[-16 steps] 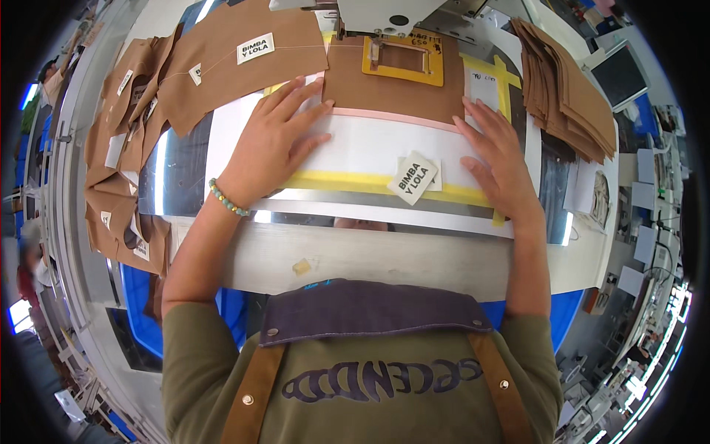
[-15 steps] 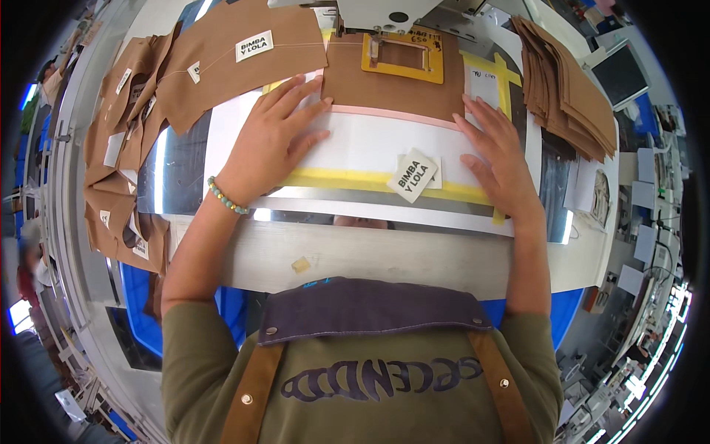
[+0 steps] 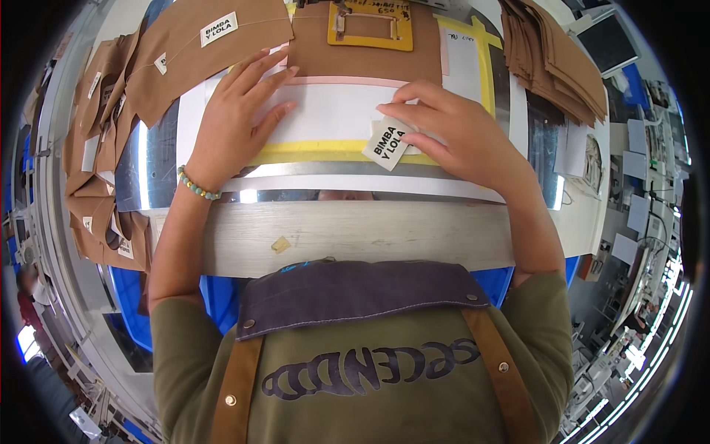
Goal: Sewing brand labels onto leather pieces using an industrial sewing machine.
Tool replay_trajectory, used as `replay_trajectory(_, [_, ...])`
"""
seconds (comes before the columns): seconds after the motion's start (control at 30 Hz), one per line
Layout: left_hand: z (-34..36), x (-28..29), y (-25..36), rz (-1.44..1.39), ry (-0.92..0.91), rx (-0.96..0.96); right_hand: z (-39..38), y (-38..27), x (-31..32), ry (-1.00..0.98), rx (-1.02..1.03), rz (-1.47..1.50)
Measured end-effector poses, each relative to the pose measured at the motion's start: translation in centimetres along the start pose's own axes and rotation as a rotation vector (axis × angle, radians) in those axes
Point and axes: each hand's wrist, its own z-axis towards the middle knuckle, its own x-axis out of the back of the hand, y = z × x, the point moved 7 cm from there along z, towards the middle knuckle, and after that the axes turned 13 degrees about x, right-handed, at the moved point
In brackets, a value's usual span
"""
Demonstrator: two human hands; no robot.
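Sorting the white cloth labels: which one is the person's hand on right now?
The white label under the right hand fingertips, on the white panel. The other is sewn to brown fabric at upper left, untouched.

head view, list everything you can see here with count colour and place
label: one, white with black print, under the right fingertips on the work surface
yellow frame: one, on the brown fabric piece at top centre
brown fabric piece: one, under the frame
pink strip: one, along that piece's near edge
yellow tape: strips edging the white template
cut pieces: several, brown, some with white labels, left side
stack: one, brown pieces, upper right
bracelet: one, green beads, left wrist
apron: one, dark with brown straps, bottom
left hand: flat on the white template
right hand: fingertips on the label
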Motion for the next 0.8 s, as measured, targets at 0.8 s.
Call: replay_trajectory(0.8, [2.2, -2.8, 4.0, -0.787, -0.336, 0.419, 5.6, 3.9, 1.5, 0.120, 0.013, 0.135])
